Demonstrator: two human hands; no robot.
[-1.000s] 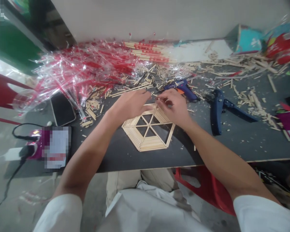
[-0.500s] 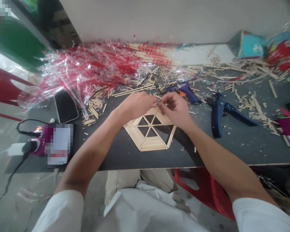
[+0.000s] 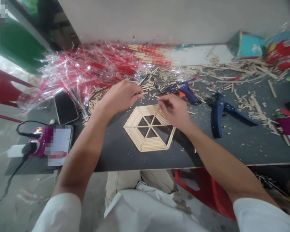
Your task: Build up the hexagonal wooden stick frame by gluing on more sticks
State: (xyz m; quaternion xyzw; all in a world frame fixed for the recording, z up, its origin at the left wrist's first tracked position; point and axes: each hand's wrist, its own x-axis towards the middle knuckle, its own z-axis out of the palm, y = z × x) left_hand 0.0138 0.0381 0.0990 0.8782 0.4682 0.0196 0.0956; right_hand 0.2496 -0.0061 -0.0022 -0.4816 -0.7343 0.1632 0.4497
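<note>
A flat hexagonal frame of pale wooden sticks (image 3: 154, 144) lies on the dark table. Spokes cross at its middle, and rows of sticks fill the outer part of most sections, while the right one is mostly open. My left hand (image 3: 120, 96) is above and left of the frame's far edge, thumb and fingers pinched together. Whatever is between them, if anything, is too small to name. My right hand (image 3: 174, 109) is over the frame's far right corner, fingers curled into a pinch whose contents I cannot make out.
A blue glue gun (image 3: 187, 91) and blue-handled cutters (image 3: 217, 116) lie to the right. Red-and-clear wrappers (image 3: 91, 67) pile up at the back left, with stick bundles (image 3: 152, 54) beside them. Stick scraps (image 3: 253, 106) are scattered around. Phones (image 3: 65, 108) and a power strip (image 3: 40, 138) sit left.
My left hand has moved left, away from my right hand, uncovering the frame's far edge. My right hand stays nearly in place, and the frame has not visibly moved.
</note>
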